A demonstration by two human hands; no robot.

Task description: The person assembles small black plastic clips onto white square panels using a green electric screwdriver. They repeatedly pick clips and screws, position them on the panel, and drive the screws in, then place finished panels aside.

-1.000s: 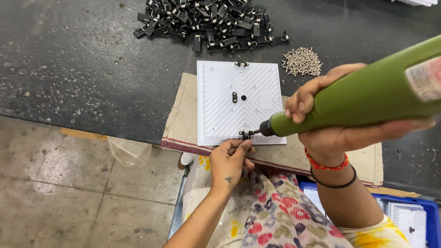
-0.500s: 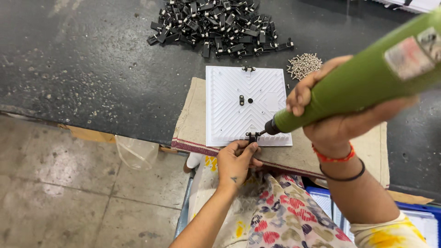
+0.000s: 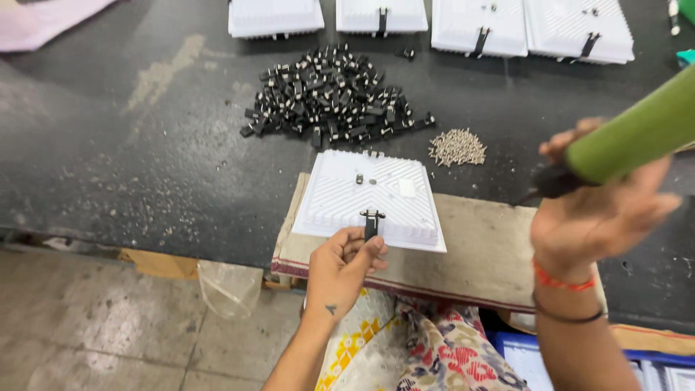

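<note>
The left hand (image 3: 340,271) pinched a small black metal clip (image 3: 371,223) at six o'clock on the white ribbed square plastic panel (image 3: 369,199), while the right hand (image 3: 601,210) gripped a green cylindrical power screwdriver (image 3: 637,137) lifted toward three o'clock; a loose pinch might let the clip shift.

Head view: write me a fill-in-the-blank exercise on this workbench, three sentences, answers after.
1. The left hand pinches a small black clip at the near edge of the square ____ panel.
2. The right hand holds a ____ power screwdriver, lifted off to the panel's right.
3. Behind the panel lies a heap of black clips; the small pile of screws lies to its ____.

Missing words: white; green; right
</note>
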